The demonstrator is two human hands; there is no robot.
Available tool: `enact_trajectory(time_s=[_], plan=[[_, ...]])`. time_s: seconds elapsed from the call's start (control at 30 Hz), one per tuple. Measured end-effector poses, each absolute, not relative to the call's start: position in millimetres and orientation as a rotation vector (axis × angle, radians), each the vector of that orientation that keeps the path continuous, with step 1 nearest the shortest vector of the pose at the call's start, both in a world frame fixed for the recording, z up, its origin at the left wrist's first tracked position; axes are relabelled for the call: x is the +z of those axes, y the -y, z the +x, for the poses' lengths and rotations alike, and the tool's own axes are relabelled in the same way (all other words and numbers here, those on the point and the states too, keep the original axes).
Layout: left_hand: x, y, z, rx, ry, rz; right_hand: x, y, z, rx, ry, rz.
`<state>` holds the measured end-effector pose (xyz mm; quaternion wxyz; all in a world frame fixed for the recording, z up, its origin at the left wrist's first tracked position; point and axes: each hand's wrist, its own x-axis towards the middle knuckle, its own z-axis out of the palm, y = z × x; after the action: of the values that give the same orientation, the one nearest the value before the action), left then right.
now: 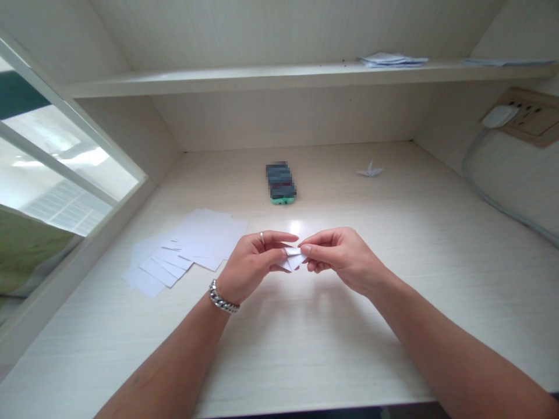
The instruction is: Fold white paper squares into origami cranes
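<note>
Between my two hands is a small piece of folded white paper point(292, 262), raised above the desk, its creased flaps partly covered by my fingers. My left hand point(255, 256), with a ring and a chain bracelet, pinches its left side with the thumb on top. My right hand point(340, 253) grips the right edge between thumb and index finger. Left of my hands, loose white paper sheets point(213, 233) lie spread and overlapping on the desk. A finished paper crane point(370, 170) sits toward the back right.
A phone with a green edge point(282, 185) lies at the back middle of the desk point(323, 361). Folded papers point(391, 60) rest on the shelf point(244, 80) above. On the right wall, a white plug point(500, 116) with a grey cable fills a socket. A window point(65, 157) is at left.
</note>
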<state>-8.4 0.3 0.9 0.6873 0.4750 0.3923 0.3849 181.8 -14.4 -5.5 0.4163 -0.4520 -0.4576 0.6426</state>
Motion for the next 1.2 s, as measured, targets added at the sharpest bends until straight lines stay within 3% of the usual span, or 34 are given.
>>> enact_trajectory(time_s=[0.43,0.67,1.2], plan=[[3.4,-1.3,-2.6,0.929,-1.059,1.159,-7.0,19.2,172.8,1.272,1.396,-1.22],[3.1,0.5,-2.3,0.953,-1.066,1.284,-11.0,17.8,170.8,1.399,1.362,-1.193],[5.2,4.4,-3.6,0.911,-1.03,1.286,-14.0,17.0,171.5,1.267,1.246,-1.17]])
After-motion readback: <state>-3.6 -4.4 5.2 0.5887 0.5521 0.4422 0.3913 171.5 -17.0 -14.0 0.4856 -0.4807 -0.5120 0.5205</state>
